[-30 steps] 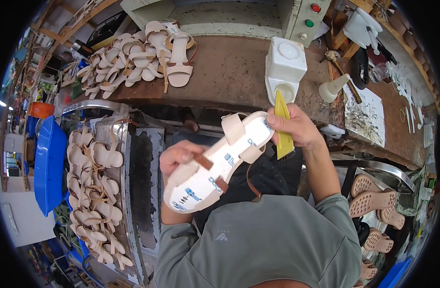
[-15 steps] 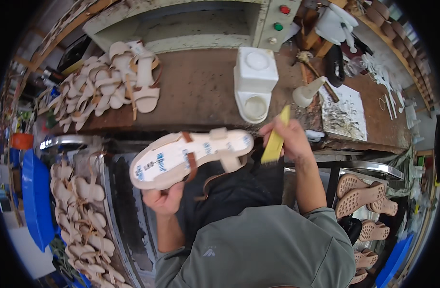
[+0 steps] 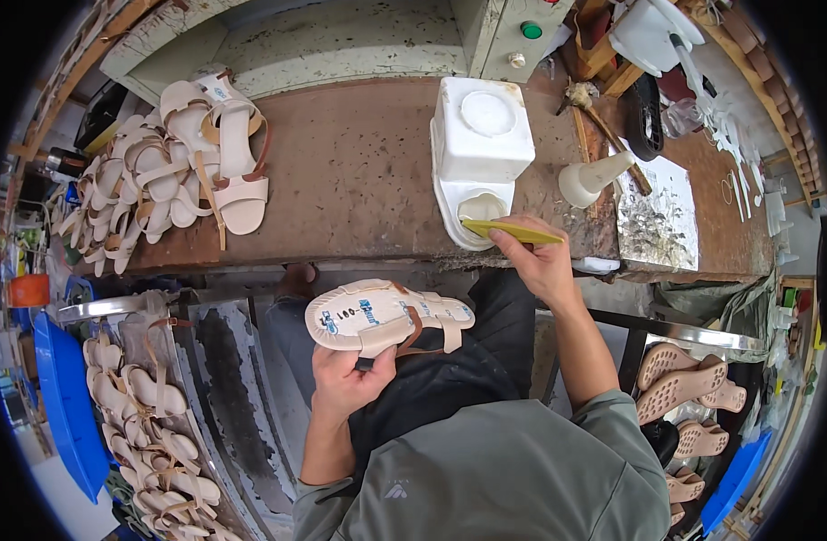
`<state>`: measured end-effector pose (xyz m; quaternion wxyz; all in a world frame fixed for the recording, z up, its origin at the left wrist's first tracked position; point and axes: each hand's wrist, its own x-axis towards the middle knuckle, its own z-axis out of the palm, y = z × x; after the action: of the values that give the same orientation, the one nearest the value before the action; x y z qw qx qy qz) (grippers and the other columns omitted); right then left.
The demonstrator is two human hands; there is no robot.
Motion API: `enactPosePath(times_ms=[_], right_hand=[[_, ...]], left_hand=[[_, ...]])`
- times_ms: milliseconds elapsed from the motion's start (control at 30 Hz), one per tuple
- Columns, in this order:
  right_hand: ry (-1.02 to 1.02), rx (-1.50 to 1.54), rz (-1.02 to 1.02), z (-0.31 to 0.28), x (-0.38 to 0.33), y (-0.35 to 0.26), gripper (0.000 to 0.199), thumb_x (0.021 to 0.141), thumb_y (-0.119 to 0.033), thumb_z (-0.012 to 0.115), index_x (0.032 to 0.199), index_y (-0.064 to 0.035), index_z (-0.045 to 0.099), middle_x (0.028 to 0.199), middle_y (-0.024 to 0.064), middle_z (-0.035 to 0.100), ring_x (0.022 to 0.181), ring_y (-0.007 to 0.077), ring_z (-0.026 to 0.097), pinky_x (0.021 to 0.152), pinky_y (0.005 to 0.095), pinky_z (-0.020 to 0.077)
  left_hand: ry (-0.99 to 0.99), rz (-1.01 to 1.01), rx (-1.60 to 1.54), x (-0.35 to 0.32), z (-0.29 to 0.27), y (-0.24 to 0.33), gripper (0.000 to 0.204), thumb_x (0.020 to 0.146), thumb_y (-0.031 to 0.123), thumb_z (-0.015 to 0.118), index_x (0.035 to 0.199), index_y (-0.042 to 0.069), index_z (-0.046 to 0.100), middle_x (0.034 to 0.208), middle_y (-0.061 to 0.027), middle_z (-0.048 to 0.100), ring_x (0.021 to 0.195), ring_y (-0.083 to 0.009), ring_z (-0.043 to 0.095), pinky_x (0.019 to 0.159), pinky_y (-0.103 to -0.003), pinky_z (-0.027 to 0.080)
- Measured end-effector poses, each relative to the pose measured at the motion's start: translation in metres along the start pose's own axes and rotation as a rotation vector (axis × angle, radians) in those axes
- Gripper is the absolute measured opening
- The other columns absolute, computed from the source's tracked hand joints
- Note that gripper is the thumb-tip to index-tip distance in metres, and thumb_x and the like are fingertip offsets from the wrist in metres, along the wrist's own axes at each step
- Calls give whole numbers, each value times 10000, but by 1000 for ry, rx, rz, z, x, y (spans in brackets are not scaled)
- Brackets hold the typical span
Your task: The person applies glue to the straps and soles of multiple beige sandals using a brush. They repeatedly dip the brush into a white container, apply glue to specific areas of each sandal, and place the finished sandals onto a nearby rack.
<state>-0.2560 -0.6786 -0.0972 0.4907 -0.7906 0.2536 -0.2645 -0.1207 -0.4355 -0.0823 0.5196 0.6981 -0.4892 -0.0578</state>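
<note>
My left hand (image 3: 349,379) grips a beige sandal (image 3: 364,316) by its side, over my lap. Its pale underside faces up, with blue printing on it, and brown and beige straps hang from its edge. Between the fingers and thumb of my right hand (image 3: 542,257) is a flat yellow brush (image 3: 520,233). The brush tip reaches into the round opening of a white plastic glue pot (image 3: 484,144) at the bench's front edge. What the tip touches inside is hard to make out.
A heap of beige sandals (image 3: 152,176) lies on the bench (image 3: 341,171) at left, more sandals (image 3: 152,388) on a rack below. A white nozzle bottle (image 3: 580,185), a hammer (image 3: 612,135) and a stained sheet (image 3: 657,221) lie at right. Tan soles (image 3: 679,383) fill the right rack.
My right hand has turned the brush nearly level and brought its tip into the glue pot. My left hand has shifted right with the sandal. The whole view has moved slightly.
</note>
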Motion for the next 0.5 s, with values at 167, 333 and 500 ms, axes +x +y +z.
enactPosePath(times_ms=[167,333,500], right_hand=[[37,389,253,-9,2,-2,107,825,-67,636,863,32,648,738,38,631,599,68,544,536,214,438],[-92,404,371,-19,3,-26,103,806,-80,663,822,20,644,696,40,625,511,66,528,464,198,406],[-265,792,257,-2,-23,-95,136,799,-67,662,864,51,639,719,88,650,498,81,546,431,198,422]], left_hand=[[-28,67,34,5,11,-5,273,613,-17,672,883,26,678,920,-119,665,869,-281,645,796,-354,491],[-40,135,83,9,12,9,281,606,-13,662,880,44,687,963,-118,657,933,-289,630,838,-394,479],[-80,256,55,19,9,35,283,653,17,614,927,50,677,1011,-135,640,997,-339,598,893,-461,442]])
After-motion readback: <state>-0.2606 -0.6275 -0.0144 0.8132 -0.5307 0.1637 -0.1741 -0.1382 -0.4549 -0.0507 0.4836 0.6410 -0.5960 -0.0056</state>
